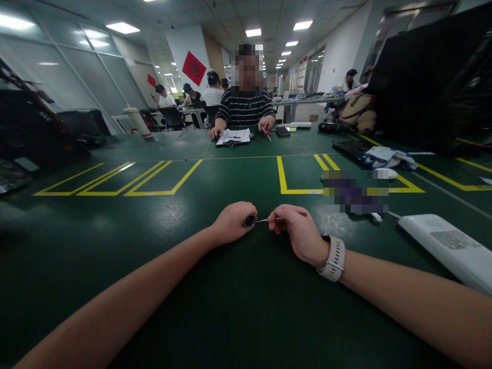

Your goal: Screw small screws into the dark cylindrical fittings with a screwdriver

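Note:
In the middle of the head view, my left hand is closed around a small dark cylinder, its round, ringed end facing me. Most of its body is hidden inside the fist. My right hand, with a pale watch strap at the wrist, pinches a thin screwdriver. Its slim metal shaft points left and reaches the rim of the cylinder; whether the tip touches I cannot tell. The fingers cover most of the handle. Both hands are just above the green table.
Right of my hands lie a white power strip, a blurred-out dark item and white-blue gloves. Yellow tape marks the tabletop. Across it, a person in a striped top sits with a clipboard and a red-handled screwdriver.

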A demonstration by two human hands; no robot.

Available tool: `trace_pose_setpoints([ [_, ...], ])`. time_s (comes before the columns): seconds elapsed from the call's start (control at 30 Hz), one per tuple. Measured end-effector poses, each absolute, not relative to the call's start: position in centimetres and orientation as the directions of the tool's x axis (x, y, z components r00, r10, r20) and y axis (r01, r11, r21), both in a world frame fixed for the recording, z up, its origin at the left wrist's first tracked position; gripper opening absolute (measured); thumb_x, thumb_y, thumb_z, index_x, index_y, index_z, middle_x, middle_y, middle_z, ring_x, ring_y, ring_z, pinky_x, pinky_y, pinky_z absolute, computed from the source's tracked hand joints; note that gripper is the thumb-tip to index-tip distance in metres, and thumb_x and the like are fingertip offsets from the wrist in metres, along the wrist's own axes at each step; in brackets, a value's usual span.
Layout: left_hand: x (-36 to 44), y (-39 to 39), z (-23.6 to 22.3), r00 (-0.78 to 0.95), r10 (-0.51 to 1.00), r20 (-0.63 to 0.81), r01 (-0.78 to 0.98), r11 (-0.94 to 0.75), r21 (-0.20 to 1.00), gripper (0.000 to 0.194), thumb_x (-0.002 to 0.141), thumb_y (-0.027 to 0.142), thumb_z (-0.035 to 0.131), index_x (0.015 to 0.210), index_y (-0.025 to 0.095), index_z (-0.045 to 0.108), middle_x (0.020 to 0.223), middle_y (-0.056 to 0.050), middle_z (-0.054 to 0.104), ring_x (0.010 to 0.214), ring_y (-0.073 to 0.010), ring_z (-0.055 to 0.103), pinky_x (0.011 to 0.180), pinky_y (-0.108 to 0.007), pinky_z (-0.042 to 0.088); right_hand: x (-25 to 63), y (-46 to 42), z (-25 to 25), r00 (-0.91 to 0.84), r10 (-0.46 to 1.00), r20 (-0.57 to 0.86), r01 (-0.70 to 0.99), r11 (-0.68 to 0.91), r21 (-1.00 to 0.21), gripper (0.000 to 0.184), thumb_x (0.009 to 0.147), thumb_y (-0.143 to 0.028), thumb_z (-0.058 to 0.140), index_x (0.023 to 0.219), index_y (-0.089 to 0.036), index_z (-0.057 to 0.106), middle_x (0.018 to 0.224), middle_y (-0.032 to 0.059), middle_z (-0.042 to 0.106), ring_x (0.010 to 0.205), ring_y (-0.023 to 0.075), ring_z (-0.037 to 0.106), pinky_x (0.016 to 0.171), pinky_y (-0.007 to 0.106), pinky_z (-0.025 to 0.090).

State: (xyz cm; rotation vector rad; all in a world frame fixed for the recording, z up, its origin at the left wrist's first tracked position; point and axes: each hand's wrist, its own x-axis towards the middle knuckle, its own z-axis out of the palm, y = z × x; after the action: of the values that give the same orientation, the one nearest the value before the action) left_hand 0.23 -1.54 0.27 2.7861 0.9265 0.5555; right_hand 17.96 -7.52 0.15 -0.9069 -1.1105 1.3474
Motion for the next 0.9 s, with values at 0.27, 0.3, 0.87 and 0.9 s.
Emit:
trace_pose_setpoints([
  [0.27, 0.15, -1.42, 0.16, 0.735, 0.604, 0.309, 0.554, -0.797, 0.241, 0.005, 0.074, 0.013, 0.053, 0.072, 0.017, 0.05, 0.068, 0.001, 0.052, 0.063, -0.0128, 0.05, 0.059, -0.025, 0.038, 18.01, -7.41, 0.16, -0.067, 0.995, 0.073, -0.275, 0.052, -0.96, 0.022, 0.072, -0.021, 0.049, 0.055, -0.017, 0.062, 0.051, 0.0005, 0.055, 0.052, 0.0125, 0.048, 0.051, 0.027, 0.033],
  [0.3, 0.15, -1.41, 0.14, 0.732, 0.607, 0.309, 0.556, -0.795, 0.243, 0.005, 0.074, 0.013, 0.053, 0.072, 0.017, 0.051, 0.068, 0.001, 0.052, 0.063, -0.0128, 0.05, 0.059, -0.025, 0.038, 18.01, -7.42, 0.21, -0.067, 0.995, 0.069, -0.279, 0.048, -0.959, 0.022, 0.072, -0.021, 0.049, 0.055, -0.017, 0.062, 0.051, 0.0005, 0.055, 0.051, 0.0124, 0.048, 0.051, 0.027, 0.033],
  [0.87, 0.2, -1.49, 0.27, 0.699, 0.651, 0.296, 0.585, -0.759, 0.285, 0.005, 0.075, 0.015, 0.053, 0.071, 0.016, 0.051, 0.067, 0.001, 0.052, 0.061, -0.0112, 0.05, 0.057, -0.022, 0.037, 18.01, -7.75, 0.36, -0.069, 0.978, 0.196, -0.174, 0.182, -0.968, 0.022, 0.079, -0.024, 0.048, 0.065, -0.017, 0.063, 0.06, 0.0004, 0.058, 0.06, 0.0134, 0.052, 0.056, 0.027, 0.039],
  [0.9, 0.21, -1.49, 0.28, 0.696, 0.655, 0.296, 0.588, -0.756, 0.289, 0.005, 0.075, 0.016, 0.053, 0.071, 0.016, 0.051, 0.067, 0.001, 0.052, 0.062, -0.0112, 0.05, 0.057, -0.022, 0.037, 18.0, -7.93, 0.49, -0.081, 0.971, 0.224, -0.106, 0.215, -0.971, 0.021, 0.08, -0.024, 0.048, 0.068, -0.017, 0.064, 0.063, 0.0006, 0.059, 0.063, 0.014, 0.054, 0.059, 0.028, 0.04],
])
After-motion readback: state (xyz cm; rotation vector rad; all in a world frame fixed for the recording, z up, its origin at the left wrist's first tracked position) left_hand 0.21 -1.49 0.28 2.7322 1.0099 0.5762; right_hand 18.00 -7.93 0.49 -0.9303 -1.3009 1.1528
